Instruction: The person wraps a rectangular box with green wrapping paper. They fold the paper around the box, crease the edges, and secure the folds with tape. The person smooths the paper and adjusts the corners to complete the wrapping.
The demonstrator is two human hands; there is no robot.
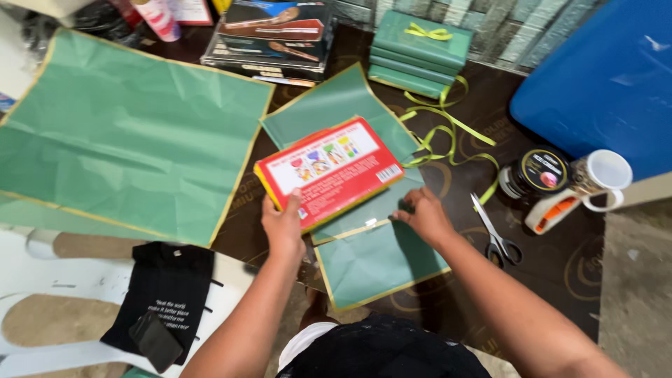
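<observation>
- Red box (329, 171): flat, rectangular, yellow-edged, white label panel with coloured pictures facing up. Sits mid-desk on a small green wrapping sheet (374, 262), tilted, long axis running roughly 8 to 2 o'clock.
- Left hand (283, 224): at the box's 7 o'clock corner, thumb on top of the box edge, fingers curled under. Closed on the box.
- Right hand (423, 215): at 4 o'clock of the box, fingertips pressed flat on a folded flap of the green sheet, just beside the box's lower long edge. Mostly open, gripping nothing, only pressing the paper.
- Green sheet has a thin yellow border; part sticks out past the box at 12 o'clock, part at 5 o'clock toward the person.
- Large green sheet (126, 133): spread flat at 9 o'clock of the box, creased, apart from it.
- Scissors (495, 234): at 3 o'clock of the right hand, near, not touched.
- Yellow-green ribbon (448, 136): loose coils at 2 o'clock of the box.
- Wrapped green stack (420, 52) with a ribbon bow: 1 o'clock, far edge of the dark desk (560, 266).
- Tape dispenser (556, 206) and white mug (605, 175): 3 o'clock, well apart from the box.
</observation>
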